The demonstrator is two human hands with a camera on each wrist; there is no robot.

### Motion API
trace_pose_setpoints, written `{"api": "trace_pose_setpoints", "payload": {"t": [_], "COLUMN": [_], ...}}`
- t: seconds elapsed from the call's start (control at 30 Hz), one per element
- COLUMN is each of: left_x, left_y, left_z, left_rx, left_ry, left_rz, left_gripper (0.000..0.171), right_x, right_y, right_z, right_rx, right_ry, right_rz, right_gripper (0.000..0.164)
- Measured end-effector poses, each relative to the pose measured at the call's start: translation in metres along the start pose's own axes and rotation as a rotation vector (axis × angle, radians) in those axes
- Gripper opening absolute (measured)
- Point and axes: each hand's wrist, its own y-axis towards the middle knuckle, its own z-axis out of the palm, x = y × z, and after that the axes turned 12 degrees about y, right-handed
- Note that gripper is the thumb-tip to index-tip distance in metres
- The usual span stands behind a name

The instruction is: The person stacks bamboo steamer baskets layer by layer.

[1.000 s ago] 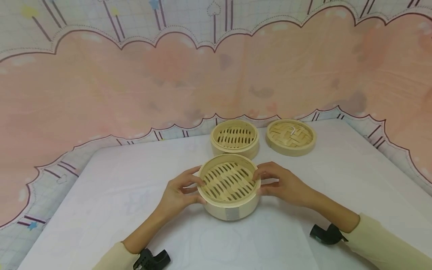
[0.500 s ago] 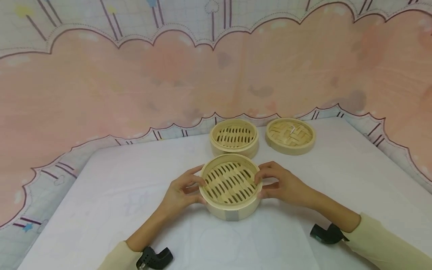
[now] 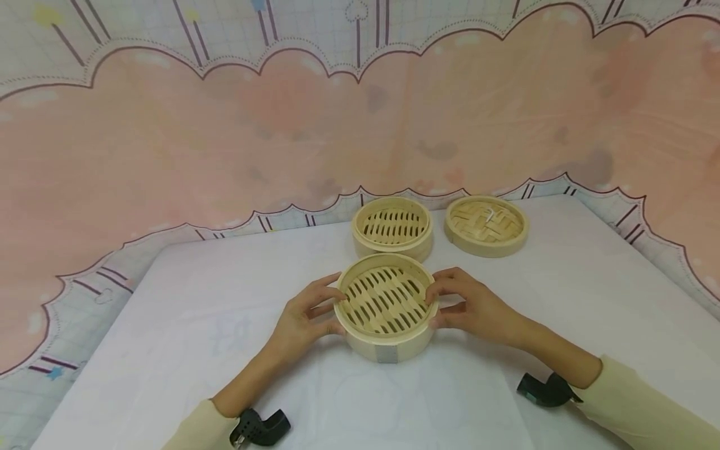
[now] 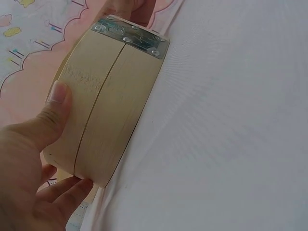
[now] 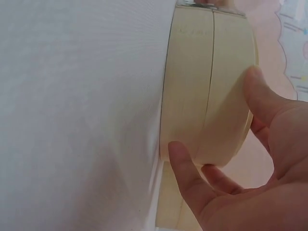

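Note:
A round bamboo steamer basket [image 3: 387, 306] with a slatted floor sits on the white table in front of me, a metal band on its near side. My left hand [image 3: 306, 312] grips its left wall, index finger over the rim and thumb on the outside. From the right, my right hand [image 3: 469, 306] grips the opposite wall the same way. In the left wrist view the thumb [image 4: 58, 96] presses on the side wall near the rim, other fingers lower down. The right wrist view has the thumb [image 5: 255, 79] at the rim and a finger [image 5: 180, 154] along the lower wall.
Right behind the held basket stands a second bamboo steamer basket [image 3: 419, 247]. A woven bamboo lid [image 3: 486, 225] lies to its right. The white tabletop [image 3: 225, 337] ends at a patterned cloth backdrop [image 3: 281, 144]. Black wrist cameras [image 3: 261, 428] are strapped to both forearms.
The held basket has shifted very slightly right and away from me, with the left hand following it. Both hands keep their grip; the rear basket and lid stay put.

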Motion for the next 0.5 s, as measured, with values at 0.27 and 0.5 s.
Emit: {"api": "trace_pose_setpoints", "payload": {"t": [0.27, 0.5], "left_x": [0.002, -0.003], "left_y": [-0.001, -0.005], "left_z": [-0.001, -0.003], "left_rx": [0.010, 0.083], "left_ry": [-0.028, -0.022], "left_rz": [-0.063, -0.172], "left_gripper": [0.048, 0.051], "right_x": [0.001, 0.010], "right_y": [0.001, 0.006], "right_z": [-0.002, -0.014], "right_rx": [0.011, -0.014], "right_ry": [-0.024, -0.114], "right_rz": [-0.010, 0.023], "right_gripper": [0.039, 0.043]}}
